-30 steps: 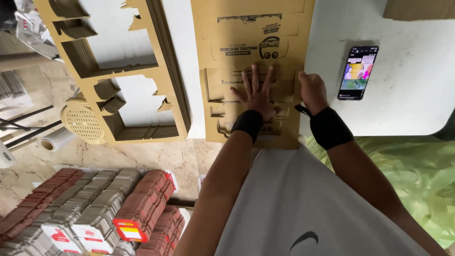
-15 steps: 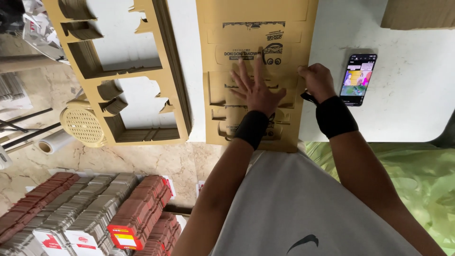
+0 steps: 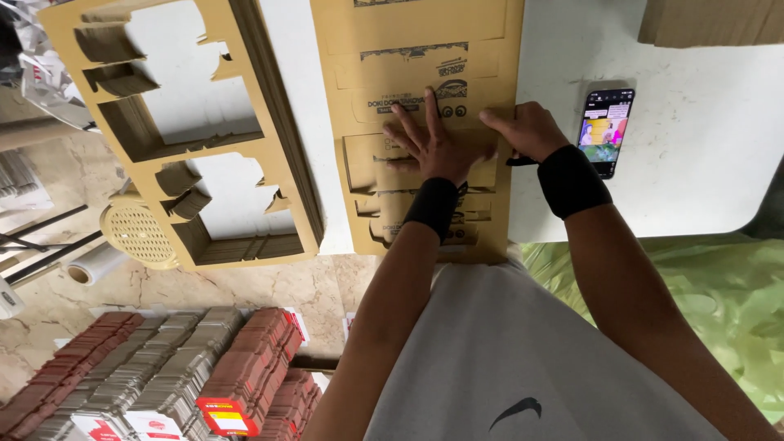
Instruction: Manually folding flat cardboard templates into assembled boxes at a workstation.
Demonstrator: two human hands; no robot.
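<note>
on the white table (image 3: 702, 180), left hand (image 3: 433, 143) still flat, fingers apart, on the cardboard sheet (image 3: 425, 73); right hand (image 3: 527, 131) now curled beside it

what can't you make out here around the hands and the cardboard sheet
Head view:
- Cardboard sheet: top cut off by the frame edge; middle hidden under both hands.
- Right hand: a dark item at the palm, too hidden to identify.
- Left hand: palm side unseen.
- Phone: screen too small to tell.
</note>
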